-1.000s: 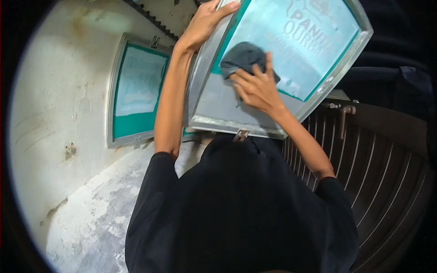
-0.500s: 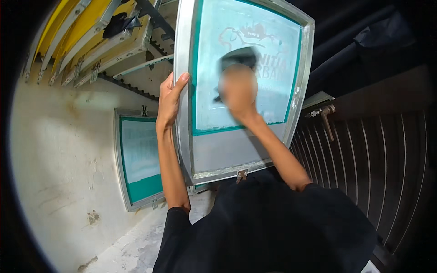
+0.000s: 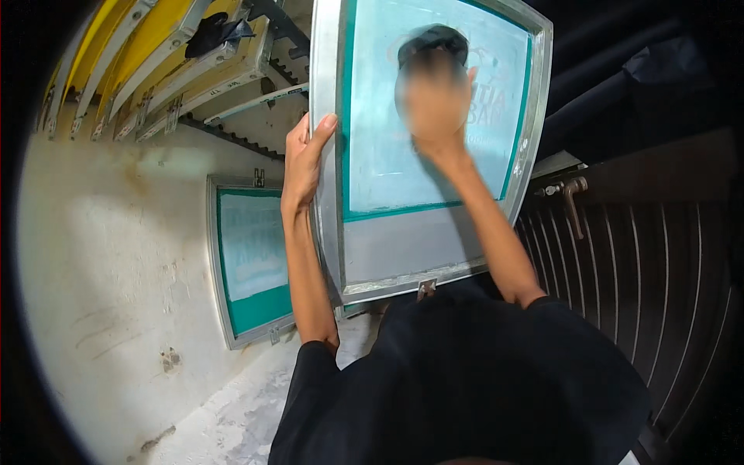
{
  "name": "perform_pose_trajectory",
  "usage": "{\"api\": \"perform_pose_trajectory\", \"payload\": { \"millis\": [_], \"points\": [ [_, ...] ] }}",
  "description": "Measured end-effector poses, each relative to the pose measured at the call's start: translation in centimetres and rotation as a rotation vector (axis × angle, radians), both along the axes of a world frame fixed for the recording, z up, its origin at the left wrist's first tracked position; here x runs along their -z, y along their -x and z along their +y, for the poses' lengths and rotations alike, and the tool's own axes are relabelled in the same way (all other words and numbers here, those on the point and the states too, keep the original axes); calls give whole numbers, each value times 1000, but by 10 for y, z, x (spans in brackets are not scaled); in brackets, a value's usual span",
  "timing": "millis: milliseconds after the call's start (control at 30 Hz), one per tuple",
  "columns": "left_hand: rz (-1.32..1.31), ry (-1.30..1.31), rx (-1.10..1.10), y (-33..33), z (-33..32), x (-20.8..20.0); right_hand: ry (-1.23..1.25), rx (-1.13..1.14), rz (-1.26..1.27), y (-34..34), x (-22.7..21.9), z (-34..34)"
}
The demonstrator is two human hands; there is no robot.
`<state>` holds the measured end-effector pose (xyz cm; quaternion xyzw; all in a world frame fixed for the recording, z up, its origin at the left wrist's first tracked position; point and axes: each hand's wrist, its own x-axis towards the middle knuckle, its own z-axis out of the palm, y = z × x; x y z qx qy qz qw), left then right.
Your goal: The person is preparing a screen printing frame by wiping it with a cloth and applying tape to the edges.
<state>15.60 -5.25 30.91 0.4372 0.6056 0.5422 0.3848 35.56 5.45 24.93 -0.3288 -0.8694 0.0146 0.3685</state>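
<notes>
A silk-screen printing frame [image 3: 328,201] stands tilted in front of me, with a pale blue mesh, a green border and a faint printed design. My left hand [image 3: 304,164] grips its left edge, thumb on the front and the other fingers wrapped behind. Over the upper middle of the mesh is my right hand [image 3: 438,116], partly smeared. A black, cloth-like wad [image 3: 442,36] shows above its fingers, against the mesh. The hand covers part of the design and most of the wad.
Another silk-screen frame [image 3: 260,310] leans on the stained pale wall [image 3: 132,256] at left. Several frames with yellow mesh [image 3: 108,46] sit in a rack above, with a dark cloth [image 3: 217,35] on them. At right are a tap [image 3: 573,203] and a dark slatted panel [image 3: 620,287].
My right hand has moved up and slightly right across the mesh with the black wad. My left hand keeps its grip on the frame's edge. The whole view has shifted a little.
</notes>
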Motion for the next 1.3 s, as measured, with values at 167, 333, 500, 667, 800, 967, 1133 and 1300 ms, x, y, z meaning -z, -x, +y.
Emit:
{"api": "perform_pose_trajectory", "payload": {
  "millis": [167,333,500,667,800,967,1133,1300],
  "points": [
    [-24,-34,-104,13,-17,21,-8,-355,19,-12,40,-43],
    [-43,-21,-2,0,11,-13,-56,49,201,23,-26,16],
    [-39,-45,-25,1,-11,-17,305,-165,49,-3,18,-119],
    [-70,-45,2,-8,-8,-32,166,87,192,54,-71,25],
    [-33,-71,46,-8,4,-38,59,102,300,55,-100,59],
    [-37,2,-27,13,-20,-25,401,-97,63,15,-6,-121],
    [-57,-72,-47,14,-14,-34,163,117,193,71,-88,22],
    [-18,-77,-47,15,-29,-31,-49,60,216,93,-96,41]
  ]
}}
